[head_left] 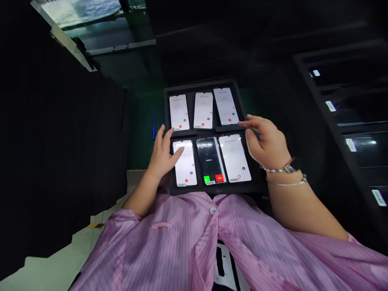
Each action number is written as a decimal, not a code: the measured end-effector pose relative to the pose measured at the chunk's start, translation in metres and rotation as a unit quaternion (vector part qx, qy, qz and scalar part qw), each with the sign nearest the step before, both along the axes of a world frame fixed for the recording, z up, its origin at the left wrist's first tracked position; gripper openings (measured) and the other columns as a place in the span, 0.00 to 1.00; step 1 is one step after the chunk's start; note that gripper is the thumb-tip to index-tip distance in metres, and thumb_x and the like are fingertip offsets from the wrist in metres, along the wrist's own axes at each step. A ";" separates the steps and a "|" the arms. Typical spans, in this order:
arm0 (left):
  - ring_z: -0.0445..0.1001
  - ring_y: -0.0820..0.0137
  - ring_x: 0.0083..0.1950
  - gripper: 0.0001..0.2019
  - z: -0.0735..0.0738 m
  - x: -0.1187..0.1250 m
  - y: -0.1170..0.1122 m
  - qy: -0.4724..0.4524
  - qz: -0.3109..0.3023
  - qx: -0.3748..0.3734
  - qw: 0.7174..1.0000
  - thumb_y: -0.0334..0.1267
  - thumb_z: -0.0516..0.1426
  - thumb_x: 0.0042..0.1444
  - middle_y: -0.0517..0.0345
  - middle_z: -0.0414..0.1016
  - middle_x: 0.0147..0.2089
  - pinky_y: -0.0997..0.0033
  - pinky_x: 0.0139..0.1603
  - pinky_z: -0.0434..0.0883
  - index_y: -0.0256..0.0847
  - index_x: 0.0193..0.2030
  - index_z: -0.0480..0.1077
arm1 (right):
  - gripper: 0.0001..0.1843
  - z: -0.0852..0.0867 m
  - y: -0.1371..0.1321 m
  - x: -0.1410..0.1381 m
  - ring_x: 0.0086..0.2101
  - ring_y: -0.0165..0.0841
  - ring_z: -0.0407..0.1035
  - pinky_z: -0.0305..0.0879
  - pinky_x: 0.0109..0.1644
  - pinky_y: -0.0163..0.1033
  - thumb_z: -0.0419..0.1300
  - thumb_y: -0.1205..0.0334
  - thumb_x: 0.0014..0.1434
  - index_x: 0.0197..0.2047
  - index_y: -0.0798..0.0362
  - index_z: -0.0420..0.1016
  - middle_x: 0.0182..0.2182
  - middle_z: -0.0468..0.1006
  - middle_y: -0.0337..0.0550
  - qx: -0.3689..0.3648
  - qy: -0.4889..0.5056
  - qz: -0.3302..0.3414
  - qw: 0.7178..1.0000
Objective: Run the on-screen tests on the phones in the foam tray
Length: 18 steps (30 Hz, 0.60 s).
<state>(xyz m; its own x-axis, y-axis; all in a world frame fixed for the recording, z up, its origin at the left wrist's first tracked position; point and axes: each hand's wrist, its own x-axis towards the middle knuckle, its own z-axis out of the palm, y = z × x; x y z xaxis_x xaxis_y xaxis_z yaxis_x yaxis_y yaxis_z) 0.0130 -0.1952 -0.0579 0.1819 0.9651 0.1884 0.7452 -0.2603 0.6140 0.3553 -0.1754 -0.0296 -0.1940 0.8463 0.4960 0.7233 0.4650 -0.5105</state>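
A black tray [194, 87] holds several smartphones in a near and a far row. My left hand [162, 155] rests with its thumb and fingers on the left phone of the near row [185, 167], which shows a white screen with a red dot. My right hand [263, 137] hangs with fingers apart above the right side of the tray, its fingertips near the right phone of the far row [226, 106]. Below it lies a white-screened phone [235, 157]. The middle near phone [210, 160] has a dark screen with green and red squares.
A blue pen [153, 126] stands out left of the tray on a dark green surface. A dark rack with lit labels [348, 141] runs along the right. A black panel [60, 121] rises at the left. My pink striped coat [182, 242] fills the bottom.
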 end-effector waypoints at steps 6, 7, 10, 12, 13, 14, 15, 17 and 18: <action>0.56 0.51 0.77 0.28 -0.012 0.002 0.041 -0.001 0.052 -0.025 0.998 0.46 0.59 0.65 0.37 0.51 0.77 0.48 0.73 0.62 0.40 0.68 0.62 | 0.14 -0.029 0.050 -0.009 0.56 0.53 0.73 0.69 0.61 0.66 0.52 0.65 0.65 0.50 0.54 0.75 0.47 0.81 0.53 -0.077 -0.066 0.025 0.995; 0.57 0.52 0.77 0.26 -0.014 0.002 0.041 -0.003 0.050 -0.031 0.998 0.45 0.59 0.66 0.38 0.51 0.77 0.49 0.73 0.63 0.40 0.67 0.63 | 0.14 -0.026 0.050 -0.014 0.57 0.52 0.73 0.68 0.63 0.66 0.52 0.65 0.66 0.50 0.54 0.74 0.47 0.81 0.53 -0.069 -0.069 0.041 0.994; 0.59 0.52 0.76 0.24 -0.014 0.004 0.038 0.012 0.045 -0.049 0.998 0.44 0.59 0.65 0.40 0.50 0.78 0.49 0.71 0.65 0.42 0.66 0.65 | 0.14 -0.011 0.049 -0.035 0.58 0.50 0.71 0.68 0.64 0.63 0.51 0.65 0.69 0.53 0.55 0.74 0.50 0.80 0.54 -0.041 -0.069 0.114 0.990; 0.58 0.50 0.76 0.24 -0.011 0.005 0.036 0.035 0.043 -0.058 0.997 0.44 0.59 0.65 0.41 0.48 0.78 0.47 0.71 0.63 0.44 0.67 0.66 | 0.15 -0.008 0.053 -0.051 0.59 0.49 0.71 0.68 0.64 0.62 0.51 0.65 0.70 0.54 0.57 0.74 0.52 0.79 0.57 -0.034 -0.082 0.163 0.983; 0.58 0.49 0.76 0.24 -0.009 0.005 0.035 0.046 0.040 -0.064 0.996 0.45 0.59 0.66 0.42 0.46 0.79 0.46 0.71 0.63 0.45 0.67 0.66 | 0.16 -0.010 0.056 -0.057 0.59 0.50 0.71 0.68 0.64 0.63 0.50 0.66 0.69 0.54 0.58 0.74 0.53 0.78 0.59 -0.035 -0.096 0.178 0.979; 0.58 0.48 0.76 0.25 -0.007 0.004 0.035 0.057 0.036 -0.070 0.995 0.45 0.59 0.66 0.42 0.45 0.79 0.46 0.71 0.63 0.46 0.68 0.66 | 0.16 -0.013 0.060 -0.062 0.59 0.51 0.71 0.67 0.65 0.63 0.50 0.66 0.69 0.54 0.59 0.74 0.53 0.78 0.60 -0.041 -0.112 0.183 0.976; 0.58 0.48 0.76 0.25 -0.005 0.004 0.035 0.066 0.032 -0.076 0.994 0.46 0.58 0.67 0.42 0.44 0.79 0.45 0.72 0.62 0.47 0.68 0.66 | 0.16 -0.017 0.063 -0.066 0.59 0.52 0.71 0.66 0.65 0.65 0.50 0.66 0.68 0.53 0.60 0.75 0.53 0.78 0.62 -0.049 -0.125 0.183 0.974; 0.56 0.47 0.76 0.25 -0.002 0.005 0.035 0.084 0.020 -0.086 0.993 0.48 0.58 0.68 0.42 0.42 0.79 0.44 0.72 0.61 0.48 0.69 0.66 | 0.16 -0.021 0.065 -0.068 0.59 0.53 0.71 0.67 0.65 0.66 0.50 0.66 0.68 0.52 0.61 0.75 0.53 0.78 0.63 -0.067 -0.125 0.171 0.975; 0.56 0.46 0.77 0.25 0.001 0.005 0.035 0.093 0.017 -0.091 0.991 0.48 0.58 0.68 0.41 0.42 0.79 0.43 0.73 0.60 0.48 0.70 0.65 | 0.16 -0.019 0.063 -0.067 0.59 0.53 0.70 0.68 0.64 0.65 0.51 0.65 0.68 0.53 0.60 0.75 0.53 0.77 0.63 -0.070 -0.109 0.164 0.978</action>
